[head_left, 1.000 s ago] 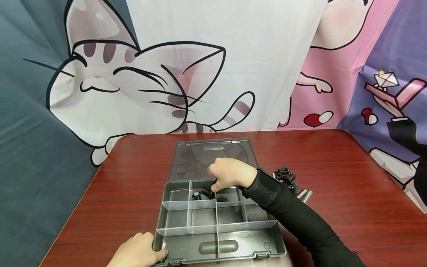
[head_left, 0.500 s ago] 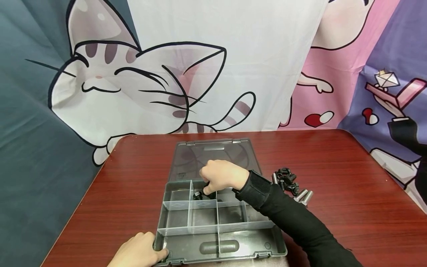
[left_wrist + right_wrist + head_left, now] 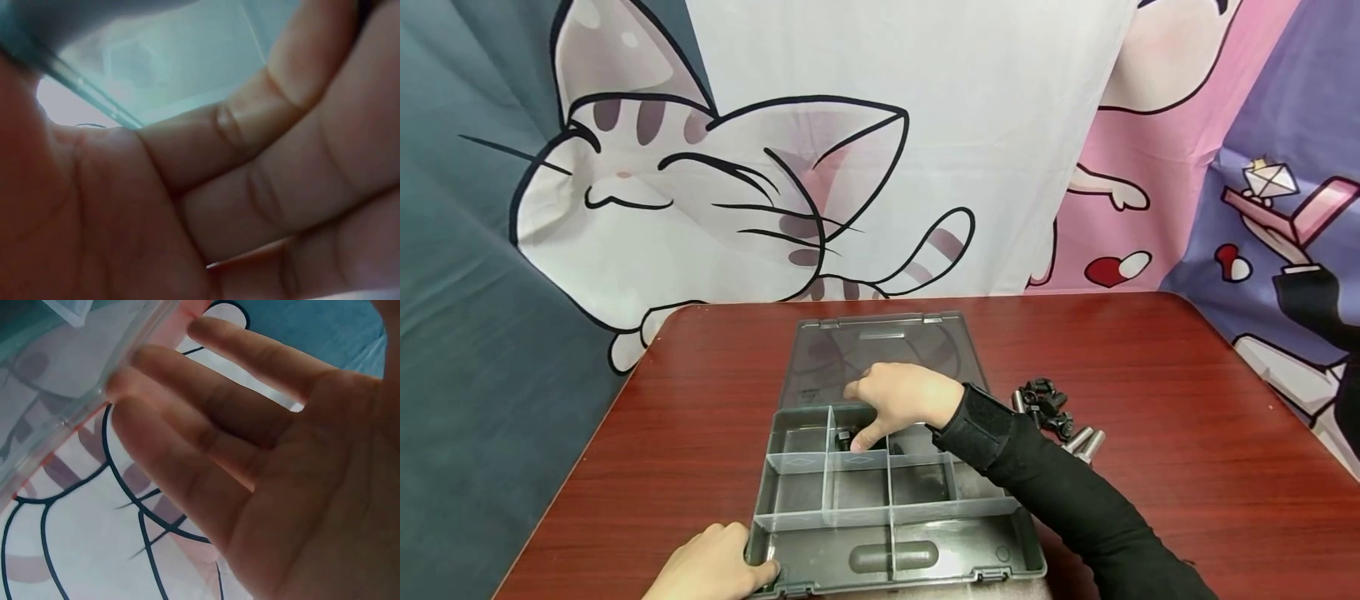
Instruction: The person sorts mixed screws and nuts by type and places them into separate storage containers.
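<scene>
A grey see-through compartment box [image 3: 808, 546] lies on the table, its lid [image 3: 820, 354] folded back behind it. My left hand [image 3: 709, 567] holds the box's front left corner, thumb over the rim; the left wrist view shows its palm and fingers [image 3: 250, 194] close up. Over the back row's second compartment, my right hand [image 3: 904, 402] has its fingers spread and seems to hold nothing. In the right wrist view its fingers [image 3: 181, 456] are extended. Small black parts [image 3: 843, 440] sit in that compartment, partly hidden by the right hand.
To the right of the box lie a pile of black fittings [image 3: 1045, 404] and silver metal tubes [image 3: 1084, 442], beside the right forearm. Clear dividers [image 3: 887, 492] stand up inside the box. A printed cloth [image 3: 1000, 100] hangs behind the reddish table [image 3: 1187, 417].
My right hand has moved left, from over the divider to the second compartment. Its curled fingers have opened and the black part has been let go. The left hand has stayed put.
</scene>
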A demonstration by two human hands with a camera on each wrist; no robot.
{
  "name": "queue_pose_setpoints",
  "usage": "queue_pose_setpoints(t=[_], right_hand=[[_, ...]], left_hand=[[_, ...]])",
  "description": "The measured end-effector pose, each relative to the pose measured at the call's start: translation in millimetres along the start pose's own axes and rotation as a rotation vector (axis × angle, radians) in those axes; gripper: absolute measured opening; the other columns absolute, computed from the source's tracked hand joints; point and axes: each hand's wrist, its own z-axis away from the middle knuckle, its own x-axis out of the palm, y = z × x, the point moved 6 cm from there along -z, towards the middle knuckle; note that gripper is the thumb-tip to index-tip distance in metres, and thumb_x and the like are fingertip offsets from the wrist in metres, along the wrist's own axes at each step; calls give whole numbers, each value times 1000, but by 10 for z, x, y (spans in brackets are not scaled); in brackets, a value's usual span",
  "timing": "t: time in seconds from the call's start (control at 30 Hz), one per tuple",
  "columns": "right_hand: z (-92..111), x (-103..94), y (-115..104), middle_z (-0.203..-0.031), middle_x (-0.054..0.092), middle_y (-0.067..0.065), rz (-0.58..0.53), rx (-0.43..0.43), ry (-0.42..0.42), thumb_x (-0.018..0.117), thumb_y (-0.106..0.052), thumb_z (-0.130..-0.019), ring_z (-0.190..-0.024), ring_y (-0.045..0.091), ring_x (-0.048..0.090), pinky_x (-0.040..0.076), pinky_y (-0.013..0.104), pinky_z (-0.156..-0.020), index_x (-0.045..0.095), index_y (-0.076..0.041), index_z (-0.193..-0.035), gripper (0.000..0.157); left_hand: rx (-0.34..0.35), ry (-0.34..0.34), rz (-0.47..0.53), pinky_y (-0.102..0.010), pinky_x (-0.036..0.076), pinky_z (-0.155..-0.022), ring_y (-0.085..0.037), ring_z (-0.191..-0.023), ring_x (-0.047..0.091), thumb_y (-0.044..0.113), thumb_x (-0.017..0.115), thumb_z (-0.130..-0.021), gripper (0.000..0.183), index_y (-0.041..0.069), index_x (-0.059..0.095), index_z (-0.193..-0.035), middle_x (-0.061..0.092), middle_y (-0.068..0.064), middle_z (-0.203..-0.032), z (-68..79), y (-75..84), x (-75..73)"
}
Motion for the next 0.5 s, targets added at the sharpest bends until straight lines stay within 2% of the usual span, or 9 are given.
queue_pose_setpoints(t=[0.1,0.5], right_hand=[[7,4,-4,-114,59,4,24,-10,-12,68,-52,-72,-105,18,53,41,31,-87,54,-10,-126,70],[57,-2,78,-117,57,6,21,10,-1,68,-47,-76,-106,20,53,41,32,-88,53,-9,-126,64]], left_hand=[[0,4,-5,-45,42,-57,-23,-57,50,45,71,-68,44,5,56,-71,51,-4,-65,0,-4,2],[5,10,-11,-45,42,-57,-24,-57,51,46,71,-67,44,5,56,-71,52,-4,-65,-11,-5,6]])
